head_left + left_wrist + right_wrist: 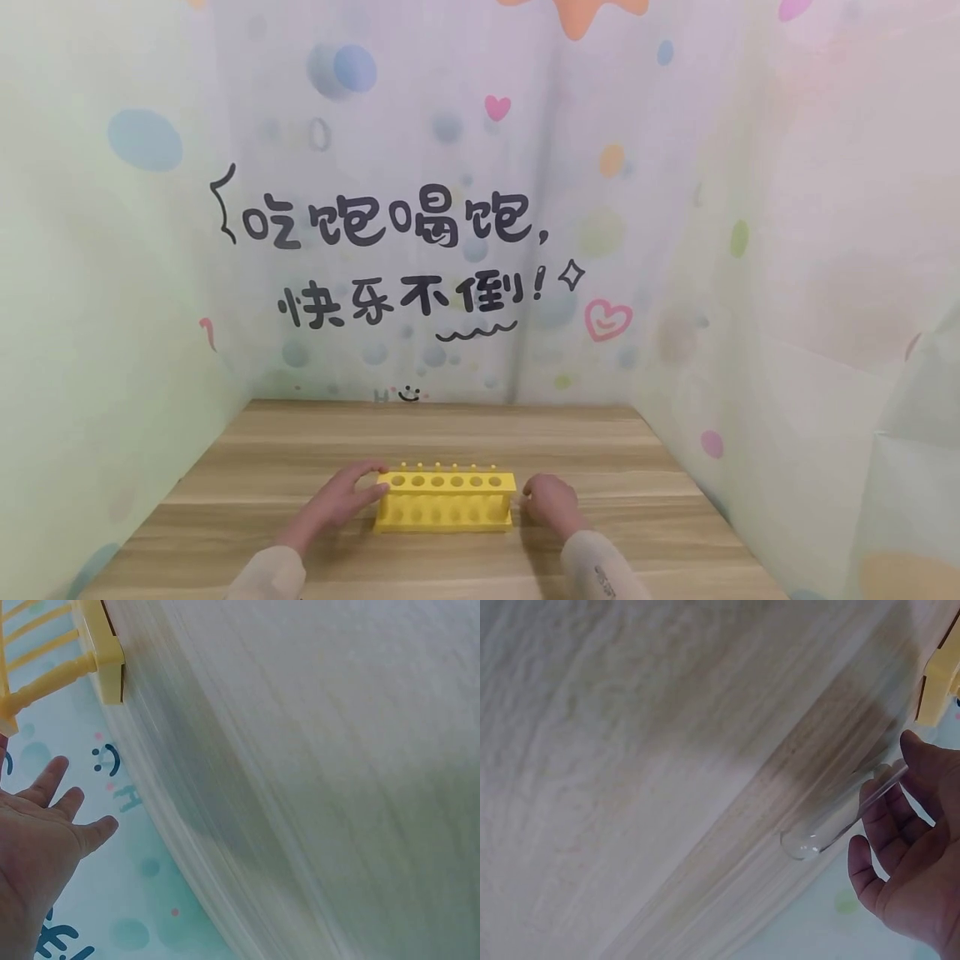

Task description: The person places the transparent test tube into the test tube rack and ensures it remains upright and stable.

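A yellow test tube rack [446, 500] is seen standing on the wooden table [615, 550], about midway across it and toward the near edge. Six round holes are counted in its top plate, with a row of small pegs behind them. The holes appear unfilled, though this is hard to judge at that size.

The left hand [339, 498] is laid against the rack's left end, fingers straight and spread, nothing gripped. In the left wrist view the same hand [41, 840] is shown open with fingers apart, and only a corner of the rack [101, 652] is caught at the frame's top edge.

The right hand [549, 498] is held just beside the rack's right end; whether it touches cannot be told. From the head view its fingers look curled. In the right wrist view a clear glass test tube [840, 817] is seen pinched between thumb and fingertips [889, 817], rounded end pointing away from the palm. The tube cannot be made out in the head view.

Bare table is left open behind the rack and on both sides. The table is walled on three sides by a printed pastel backdrop [480, 208]. The near table edge and both forearms are cut off by the frame.
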Action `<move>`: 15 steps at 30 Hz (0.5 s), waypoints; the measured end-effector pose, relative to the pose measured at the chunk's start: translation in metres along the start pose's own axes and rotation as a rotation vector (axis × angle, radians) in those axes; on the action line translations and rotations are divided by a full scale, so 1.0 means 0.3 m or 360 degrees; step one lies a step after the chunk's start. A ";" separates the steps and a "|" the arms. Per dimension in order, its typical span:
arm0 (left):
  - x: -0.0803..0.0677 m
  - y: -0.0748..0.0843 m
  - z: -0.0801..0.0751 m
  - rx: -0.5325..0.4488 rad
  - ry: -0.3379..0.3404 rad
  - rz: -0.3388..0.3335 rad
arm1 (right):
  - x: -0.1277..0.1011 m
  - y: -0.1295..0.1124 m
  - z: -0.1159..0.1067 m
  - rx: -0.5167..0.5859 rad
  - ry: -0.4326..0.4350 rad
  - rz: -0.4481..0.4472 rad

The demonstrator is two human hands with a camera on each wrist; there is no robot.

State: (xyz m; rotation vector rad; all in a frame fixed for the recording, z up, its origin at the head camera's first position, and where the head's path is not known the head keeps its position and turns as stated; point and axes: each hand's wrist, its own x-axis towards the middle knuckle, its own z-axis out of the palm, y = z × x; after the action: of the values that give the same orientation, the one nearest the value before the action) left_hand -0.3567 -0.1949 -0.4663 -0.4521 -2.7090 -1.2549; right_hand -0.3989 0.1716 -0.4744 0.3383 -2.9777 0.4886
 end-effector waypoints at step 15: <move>0.008 0.004 -0.003 0.0011 0.0010 -0.0003 | 0.002 0.041 -0.044 0.0079 0.0097 -0.0025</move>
State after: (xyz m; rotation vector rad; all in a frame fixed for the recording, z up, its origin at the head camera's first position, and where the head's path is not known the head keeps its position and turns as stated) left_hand -0.3586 -0.1943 -0.4641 -0.4441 -2.7084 -1.2449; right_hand -0.4015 0.1870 -0.4656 0.3445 -2.9059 0.5616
